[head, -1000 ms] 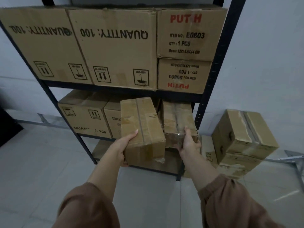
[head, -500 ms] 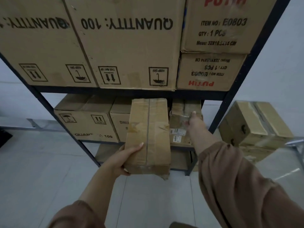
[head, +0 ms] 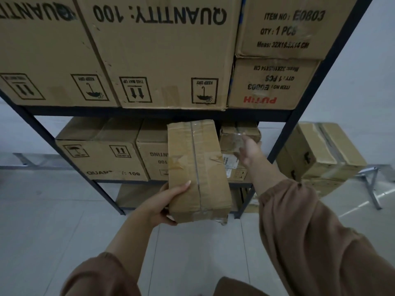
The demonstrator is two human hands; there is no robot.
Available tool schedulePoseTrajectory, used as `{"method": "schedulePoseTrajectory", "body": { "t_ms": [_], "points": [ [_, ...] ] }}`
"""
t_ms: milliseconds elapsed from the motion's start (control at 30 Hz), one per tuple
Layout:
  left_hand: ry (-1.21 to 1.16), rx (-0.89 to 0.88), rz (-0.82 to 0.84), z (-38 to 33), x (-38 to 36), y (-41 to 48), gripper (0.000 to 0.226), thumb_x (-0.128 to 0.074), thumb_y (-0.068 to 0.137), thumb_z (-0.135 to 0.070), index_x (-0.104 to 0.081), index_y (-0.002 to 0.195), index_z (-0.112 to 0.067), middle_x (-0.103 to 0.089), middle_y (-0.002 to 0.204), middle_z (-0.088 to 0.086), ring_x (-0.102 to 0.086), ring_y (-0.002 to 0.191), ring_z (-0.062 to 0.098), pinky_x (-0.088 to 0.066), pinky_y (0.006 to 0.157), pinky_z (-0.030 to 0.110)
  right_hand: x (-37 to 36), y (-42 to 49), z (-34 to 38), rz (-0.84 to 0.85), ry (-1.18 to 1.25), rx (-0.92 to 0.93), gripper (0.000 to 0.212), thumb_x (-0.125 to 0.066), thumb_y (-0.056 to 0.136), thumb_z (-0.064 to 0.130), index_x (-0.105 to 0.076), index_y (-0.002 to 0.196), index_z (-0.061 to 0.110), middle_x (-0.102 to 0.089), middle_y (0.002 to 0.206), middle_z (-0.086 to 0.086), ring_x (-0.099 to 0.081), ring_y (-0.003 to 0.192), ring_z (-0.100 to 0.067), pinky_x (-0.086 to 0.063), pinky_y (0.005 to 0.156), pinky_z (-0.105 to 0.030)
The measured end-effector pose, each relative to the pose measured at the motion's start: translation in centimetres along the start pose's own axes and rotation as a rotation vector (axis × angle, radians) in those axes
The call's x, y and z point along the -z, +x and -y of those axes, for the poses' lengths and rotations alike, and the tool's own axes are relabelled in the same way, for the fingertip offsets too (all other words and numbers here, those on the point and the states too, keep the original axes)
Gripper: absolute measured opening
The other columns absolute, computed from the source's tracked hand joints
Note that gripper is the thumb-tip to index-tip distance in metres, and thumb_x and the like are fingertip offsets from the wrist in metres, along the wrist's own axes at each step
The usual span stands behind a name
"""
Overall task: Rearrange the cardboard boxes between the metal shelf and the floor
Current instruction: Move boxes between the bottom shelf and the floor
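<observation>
Status: left hand grips the long taped box at its near-left corner, thumb on top, fingers curled under. The box is off the metal shelf, in the air in front of the middle tier, with its far end up near the upper beam.

The right hand reaches toward the small taped box on that tier. Its fingers are loosely extended and hold nothing. It's blurred, so I can't tell if it touches.

A one-corner hold on a long box puts torque on the wrist, so I'd expect droop. My call: get the right hand under the far-right edge before moving it.

The gap beside the small taped box looks tight, so go in square, seam up. Otherwise the floor stack right of the post is the other drop.
</observation>
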State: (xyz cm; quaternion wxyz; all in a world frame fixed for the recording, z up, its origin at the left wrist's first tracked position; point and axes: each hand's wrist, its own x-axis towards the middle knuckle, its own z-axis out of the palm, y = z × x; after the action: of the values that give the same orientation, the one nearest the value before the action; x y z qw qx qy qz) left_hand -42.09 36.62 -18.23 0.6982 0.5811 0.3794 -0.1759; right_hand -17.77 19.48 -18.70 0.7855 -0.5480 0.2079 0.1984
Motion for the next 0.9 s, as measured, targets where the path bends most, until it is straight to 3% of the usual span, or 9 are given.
{"method": "schedulePoseTrajectory", "body": {
  "t_ms": [133, 200, 300, 400, 533, 733, 800, 900],
  "points": [
    [-0.014, 0.009, 0.004, -0.3, -0.4, -0.6, 0.105, -0.086, 0.057, -0.058, -0.035, 0.144, -0.031, -0.054, 0.129, 0.01, -0.055, 0.114, 0.036, -0.05, 0.093, 0.061, 0.0, -1.6, -1.7, 0.025, -0.206, -0.051, 0.087, -0.066, 0.088, 0.05, -0.016, 0.157, 0.029, -0.032, 0.155, -0.008, -0.046, 0.131, -0.031, -0.05, 0.094, -0.047],
    [-0.011, 0.006, 0.011, -0.5, -0.7, -0.9, 0.108, -0.088, 0.055, -0.06, -0.035, 0.145, -0.032, -0.053, 0.13, 0.01, -0.055, 0.114, 0.037, -0.05, 0.093, 0.061, 0.1, -3.5, -2.2, 0.115, -0.322, -0.098, 0.075, -0.06, 0.089, 0.058, -0.034, 0.151, 0.024, -0.049, 0.143, -0.009, -0.054, 0.12, -0.028, -0.05, 0.095, -0.047],
    [-0.019, 0.004, 0.019, -0.6, -1.3, -1.6, 0.117, -0.09, 0.044, -0.063, -0.036, 0.144, -0.033, -0.053, 0.131, 0.012, -0.055, 0.115, 0.039, -0.049, 0.094, 0.062, 0.2, -5.9, -3.1, 0.302, -0.46, -0.124, 0.063, -0.052, 0.091, 0.064, -0.05, 0.139, 0.024, -0.066, 0.114, -0.006, -0.062, 0.102, -0.023, -0.051, 0.078, -0.038],
    [-0.028, 0.002, 0.011, -0.6, -2.1, -2.4, 0.123, -0.09, 0.038, -0.065, -0.037, 0.143, -0.031, -0.054, 0.13, 0.015, -0.056, 0.114, 0.04, -0.048, 0.095, 0.061, 0.7, -7.2, -3.8, 0.362, -0.48, -0.105, 0.07, -0.047, 0.088, 0.073, -0.052, 0.139, 0.025, -0.067, 0.119, -0.008, -0.062, 0.109, -0.026, -0.05, 0.093, -0.043],
    [-0.064, 0.007, -0.002, -0.5, -3.3, -3.5, 0.112, -0.088, 0.049, -0.064, -0.041, 0.141, -0.021, -0.056, 0.128, 0.019, -0.055, 0.114, 0.042, -0.046, 0.097, 0.063, 2.4, -9.6, -3.2, 0.413, -0.497, -0.097, 0.065, -0.048, 0.087, 0.072, -0.054, 0.131, 0.024, -0.067, 0.116, -0.01, -0.065, 0.105, -0.027, -0.052, 0.084, -0.038],
    [-0.239, 0.016, -0.031, -0.7, -5.6, -6.9, 0.097, -0.082, 0.059, -0.059, -0.042, 0.137, -0.019, -0.054, 0.128, 0.021, -0.054, 0.113, 0.043, -0.05, 0.088, 0.058, 5.8, -12.7, -1.7, 0.459, -0.536, -0.042, 0.073, -0.065, 0.066, 0.081, -0.059, 0.122, 0.033, -0.066, 0.123, -0.007, -0.059, 0.117, -0.029, -0.038, 0.11, -0.053],
    [-0.319, -0.035, -0.05, -0.9, -6.5, -8.4, 0.087, -0.08, 0.065, -0.059, -0.043, 0.135, -0.021, -0.056, 0.125, 0.02, -0.055, 0.11, 0.043, -0.052, 0.081, 0.059, 6.5, -14.3, -0.6, 0.483, -0.545, 0.012, 0.069, -0.068, 0.06, 0.081, -0.063, 0.114, 0.038, -0.063, 0.128, -0.002, -0.055, 0.123, -0.027, -0.032, 0.113, -0.055],
    [-0.38, -0.175, -0.082, -1.7, -8.0, -11.4, 0.06, -0.069, 0.08, -0.056, -0.051, 0.126, -0.022, -0.061, 0.115, 0.017, -0.057, 0.102, 0.038, -0.049, 0.071, 0.051, 7.2, -16.7, 1.3, 0.562, -0.516, 0.11, 0.046, -0.065, 0.079, 0.066, -0.061, 0.115, 0.039, -0.064, 0.125, -0.001, -0.056, 0.12, -0.024, -0.035, 0.113, -0.051]
  ]
}}
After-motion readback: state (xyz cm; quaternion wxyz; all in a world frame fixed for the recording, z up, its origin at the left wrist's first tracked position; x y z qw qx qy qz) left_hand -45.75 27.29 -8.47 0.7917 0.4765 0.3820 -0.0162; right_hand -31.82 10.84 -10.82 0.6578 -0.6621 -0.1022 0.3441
